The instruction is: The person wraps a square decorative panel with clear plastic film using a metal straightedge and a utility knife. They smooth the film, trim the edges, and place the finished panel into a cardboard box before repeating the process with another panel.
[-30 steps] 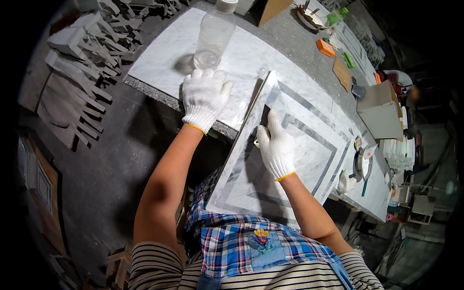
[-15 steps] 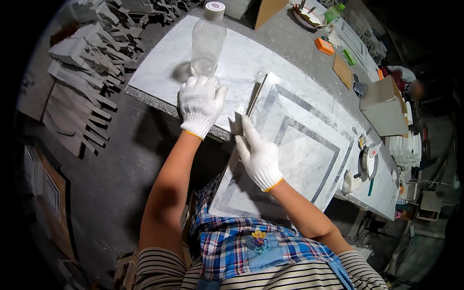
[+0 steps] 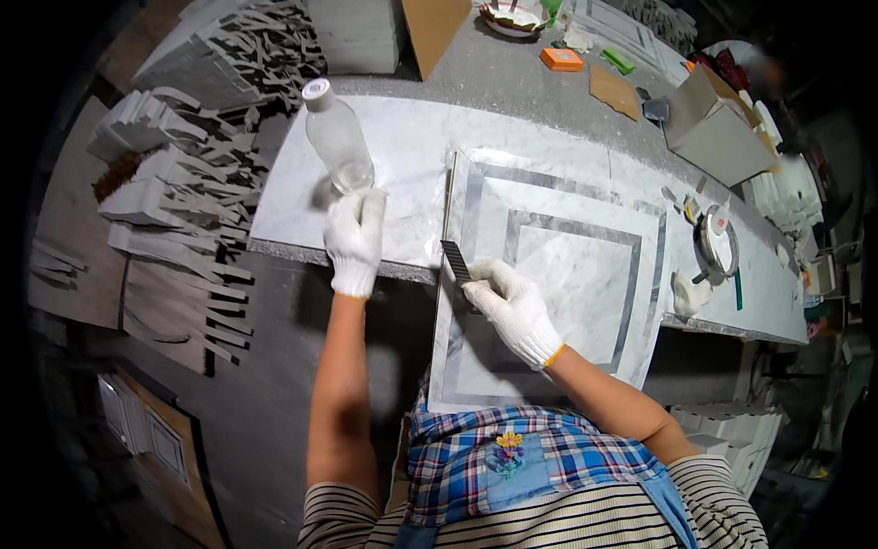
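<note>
My right hand (image 3: 514,309), in a white knit glove, grips a short dark strip (image 3: 455,261) with crosswise ridges between thumb and fingers. The strip is held over the left edge of a white marble panel (image 3: 567,293) with grey inlaid frame bands. That panel lies on a white stone slab (image 3: 412,156) and juts past its front edge toward my apron. My left hand (image 3: 355,240), gloved too, rests at the slab's front edge, its fingers apart. Just beyond it stands a clear plastic bottle (image 3: 338,142) with a white cap; whether the fingertips touch its base is hard to tell.
Farther back lie an orange box (image 3: 561,59), a green item (image 3: 618,61) and a cardboard piece (image 3: 613,91). An open carton (image 3: 718,123) stands at the right. A round metal dish (image 3: 718,242) sits beyond the panel. Stacked stone strips (image 3: 197,174) fill the left; a person is far right.
My view has turned, so the scene looks rotated. My right hand has drawn back slightly and turned the dark strip so its ridged face shows. My left-hand fingers have shifted; the bottle stays put.
</note>
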Action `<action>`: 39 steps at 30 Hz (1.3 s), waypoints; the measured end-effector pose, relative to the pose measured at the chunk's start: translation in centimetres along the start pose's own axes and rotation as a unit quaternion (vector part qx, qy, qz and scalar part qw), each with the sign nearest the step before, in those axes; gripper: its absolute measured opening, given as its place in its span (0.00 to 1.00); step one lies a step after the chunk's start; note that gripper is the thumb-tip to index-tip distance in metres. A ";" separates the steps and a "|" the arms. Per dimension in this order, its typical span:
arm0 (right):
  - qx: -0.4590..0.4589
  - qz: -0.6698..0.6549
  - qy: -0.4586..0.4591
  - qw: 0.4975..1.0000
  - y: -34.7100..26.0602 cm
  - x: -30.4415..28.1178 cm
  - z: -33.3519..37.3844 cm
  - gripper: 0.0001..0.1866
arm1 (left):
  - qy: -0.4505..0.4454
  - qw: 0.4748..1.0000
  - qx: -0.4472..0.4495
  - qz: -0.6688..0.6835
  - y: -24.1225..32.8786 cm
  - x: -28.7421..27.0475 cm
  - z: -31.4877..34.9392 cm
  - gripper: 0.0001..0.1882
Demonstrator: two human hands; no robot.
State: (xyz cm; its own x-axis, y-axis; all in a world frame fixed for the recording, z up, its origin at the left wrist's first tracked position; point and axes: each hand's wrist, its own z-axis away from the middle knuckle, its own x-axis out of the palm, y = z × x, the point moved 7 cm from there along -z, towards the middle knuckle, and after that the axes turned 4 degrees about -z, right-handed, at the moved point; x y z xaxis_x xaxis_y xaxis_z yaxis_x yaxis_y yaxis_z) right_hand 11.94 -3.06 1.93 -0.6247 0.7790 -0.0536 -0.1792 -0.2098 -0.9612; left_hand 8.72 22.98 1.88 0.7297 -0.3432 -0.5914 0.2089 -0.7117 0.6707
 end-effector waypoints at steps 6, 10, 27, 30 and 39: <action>-0.032 -0.031 -0.001 0.999 0.0 -0.4 0.2 0.11 | -0.158 0.961 -0.129 0.186 8.0 -0.1 6.5 0.20; -0.027 -0.020 -0.059 0.998 0.0 0.4 0.8 0.11 | -0.207 0.883 -0.222 0.357 9.9 1.3 9.3 0.11; -0.030 0.132 0.300 0.944 -1.1 -22.0 5.4 0.15 | -0.012 0.975 -0.202 0.088 3.6 -1.0 6.9 0.16; -0.065 0.208 0.453 0.864 0.4 -31.1 7.6 0.17 | -0.030 0.973 -0.206 0.099 3.2 -0.5 6.5 0.15; 0.071 0.468 0.420 0.774 0.6 -38.7 6.2 0.17 | 0.088 0.987 -0.136 0.009 5.4 -1.1 4.9 0.23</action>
State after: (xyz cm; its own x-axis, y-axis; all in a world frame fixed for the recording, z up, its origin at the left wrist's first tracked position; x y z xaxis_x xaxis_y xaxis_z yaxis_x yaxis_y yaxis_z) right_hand 31.36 -36.99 5.12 0.1732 0.3428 -0.9233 -0.0661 -0.9313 -0.3581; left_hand 5.82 16.49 3.96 0.8320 -0.2252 -0.5070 0.3438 -0.5077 0.7899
